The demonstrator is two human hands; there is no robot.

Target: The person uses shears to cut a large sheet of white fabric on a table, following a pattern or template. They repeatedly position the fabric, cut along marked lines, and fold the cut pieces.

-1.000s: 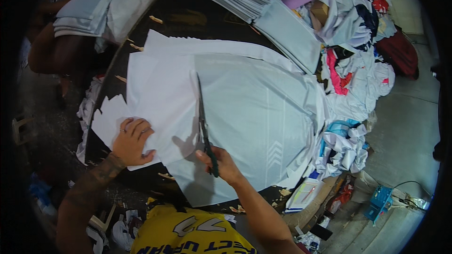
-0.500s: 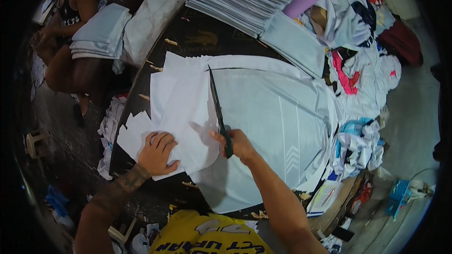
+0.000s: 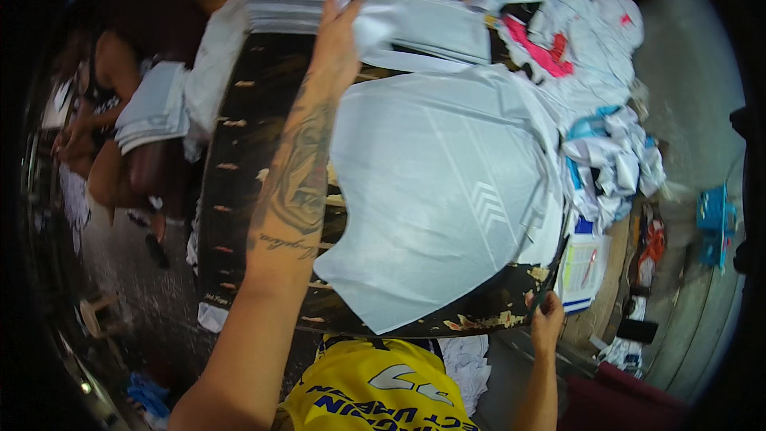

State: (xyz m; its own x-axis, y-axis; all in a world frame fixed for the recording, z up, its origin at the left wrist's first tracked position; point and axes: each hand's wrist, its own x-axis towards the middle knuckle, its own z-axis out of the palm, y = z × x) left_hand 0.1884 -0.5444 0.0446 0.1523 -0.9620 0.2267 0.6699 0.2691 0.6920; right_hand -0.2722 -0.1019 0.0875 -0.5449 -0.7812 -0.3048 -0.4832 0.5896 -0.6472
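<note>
My left hand (image 3: 339, 36) reaches to the top of the dark table (image 3: 231, 152), closed on white cut fabric (image 3: 369, 16) raised over the stacked pieces. My right hand (image 3: 547, 315) is at the table's near right corner, gripping green-handled scissors (image 3: 540, 298), whose blades are mostly hidden. A pale grey fabric panel (image 3: 423, 207) with thin stripes and chevrons lies flat across the middle of the table, with white layers at its right edge.
Beyond are ridged fabric stacks (image 3: 279, 0) and a scrap heap (image 3: 590, 48). At right are papers (image 3: 581, 271) and a blue appliance (image 3: 715, 223) on the floor. A co-worker (image 3: 120, 84) sits at left beside folded fabric (image 3: 152, 112).
My left hand has lifted the white pieces from the panel and moved them far up the table. My right hand has carried the scissors from the fabric's middle down to the right corner.
</note>
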